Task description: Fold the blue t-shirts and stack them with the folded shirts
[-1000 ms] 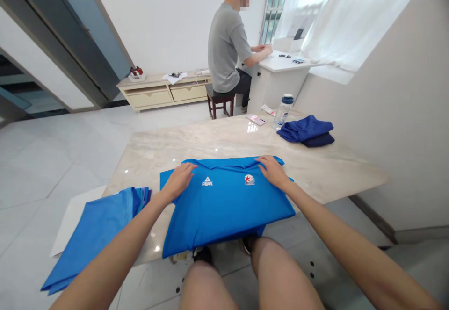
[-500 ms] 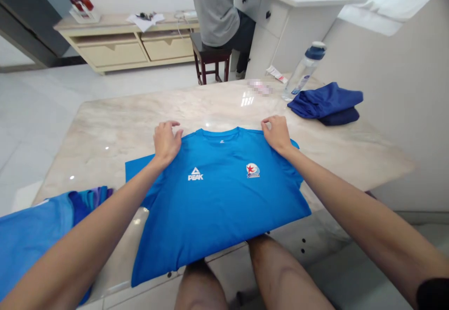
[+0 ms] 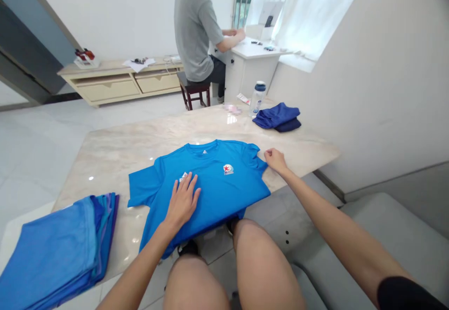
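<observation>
Inspected from left to right. A stack of folded blue and purple garments (image 3: 56, 249) sits at the far left, reaching beyond the left edge of the marble-patterned table (image 3: 112, 153); a strip of tabletop separates it from the shirt. Behind, a low cabinet (image 3: 115, 92) stands against the wall, across a stretch of floor. The blue shirt (image 3: 213, 198) lies front up at the table's near side, collar towards the far edge, lower end overhanging the near edge above the knees. Its left-hand sleeve (image 3: 143, 186) is spread flat; its right-hand sleeve (image 3: 255, 155) is rumpled.

The left hand (image 3: 183, 198) rests on the shirt's chest, fingers extended and partly covering a white logo (image 3: 183, 176); it grasps nothing. Tabletop runs between the collar and a blurred pink item (image 3: 232, 109) near the far edge. Beside that stand a tube (image 3: 243, 98) and a water bottle (image 3: 257, 100), with a dark blue cloth bundle (image 3: 275, 116) just to their right. The right hand (image 3: 276, 159) is at the tip of the rumpled sleeve, fingers curled; whether fabric is pinched cannot be determined. Table surface continues right to the corner; a grey sofa (image 3: 379, 235) bounds the near right.

Count: one spread shirt, one stack (layers not countable), one bottle, one tube, one pink item, one bundle; two cabinet drawers; one seated co-worker (image 3: 196, 29) on one stool (image 3: 194, 88).
</observation>
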`<state>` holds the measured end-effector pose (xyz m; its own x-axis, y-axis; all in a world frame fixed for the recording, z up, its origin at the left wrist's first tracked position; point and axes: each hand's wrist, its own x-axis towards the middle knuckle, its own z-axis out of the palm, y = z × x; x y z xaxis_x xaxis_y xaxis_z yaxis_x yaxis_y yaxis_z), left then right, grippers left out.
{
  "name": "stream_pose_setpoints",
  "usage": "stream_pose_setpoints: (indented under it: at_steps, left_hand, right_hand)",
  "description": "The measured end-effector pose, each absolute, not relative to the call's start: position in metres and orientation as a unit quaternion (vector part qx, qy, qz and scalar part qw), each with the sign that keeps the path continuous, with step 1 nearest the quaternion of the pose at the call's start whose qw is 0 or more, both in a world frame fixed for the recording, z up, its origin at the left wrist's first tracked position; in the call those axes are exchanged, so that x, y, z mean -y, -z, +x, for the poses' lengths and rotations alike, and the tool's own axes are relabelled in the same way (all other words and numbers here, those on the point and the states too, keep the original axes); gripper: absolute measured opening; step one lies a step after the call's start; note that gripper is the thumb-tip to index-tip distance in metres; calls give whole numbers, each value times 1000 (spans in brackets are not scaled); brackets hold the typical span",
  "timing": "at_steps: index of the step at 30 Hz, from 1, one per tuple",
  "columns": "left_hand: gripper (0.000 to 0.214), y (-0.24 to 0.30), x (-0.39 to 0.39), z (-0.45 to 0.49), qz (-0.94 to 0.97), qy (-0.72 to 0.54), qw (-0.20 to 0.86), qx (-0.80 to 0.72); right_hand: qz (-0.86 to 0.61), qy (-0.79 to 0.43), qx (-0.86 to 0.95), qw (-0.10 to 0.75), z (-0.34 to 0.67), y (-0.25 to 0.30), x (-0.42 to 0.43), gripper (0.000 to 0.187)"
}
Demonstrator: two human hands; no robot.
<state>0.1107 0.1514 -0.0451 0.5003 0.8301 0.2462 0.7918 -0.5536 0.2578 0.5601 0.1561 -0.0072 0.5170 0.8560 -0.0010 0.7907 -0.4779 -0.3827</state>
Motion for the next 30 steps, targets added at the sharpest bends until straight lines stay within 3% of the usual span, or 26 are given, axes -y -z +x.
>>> stream_pose_setpoints:
  at_steps: [7, 17, 24, 30]
  left_hand:
    - [58, 45, -136, 113, 856, -187, 47, -479]
    - [55, 53, -142, 112, 854, -223, 32, -469]
    - [57, 52, -144, 112, 858, -220, 40, -463]
    - [54, 51, -141, 114, 853, -229, 38, -467]
  right_hand:
    - [-866, -144, 465, 117, 540, -6, -140, 34]
    - [-881, -120, 442, 123, 557, 5, -75, 28]
    - [-908, -101, 377, 154, 560, 9, -114, 55]
    - [-899, -110, 376, 197, 550, 11, -154, 29]
